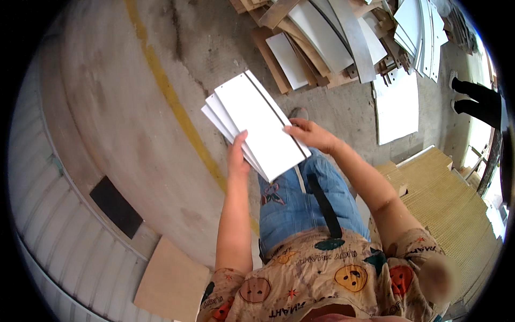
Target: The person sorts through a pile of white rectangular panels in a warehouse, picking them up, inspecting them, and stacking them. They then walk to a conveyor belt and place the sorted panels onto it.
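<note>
Several white rectangular panels (257,123) are fanned out in front of me, held between my two hands at about thigh height. A dark groove runs along the right long edge of the top panel, and small holes show near its far end. My left hand (238,154) grips the stack from the left, thumb on top and fingers hidden beneath. At the right edge, my right hand (312,135) is closed on the panels, with its fingertips on the top face near the groove.
A heap of white and brown boards (322,43) lies ahead on the right, with a white panel (397,107) on the floor beside it. Stacked tan sheets (450,198) stand at my right. A person in black trousers (480,99) is at far right. A yellow line (171,99) crosses the concrete floor.
</note>
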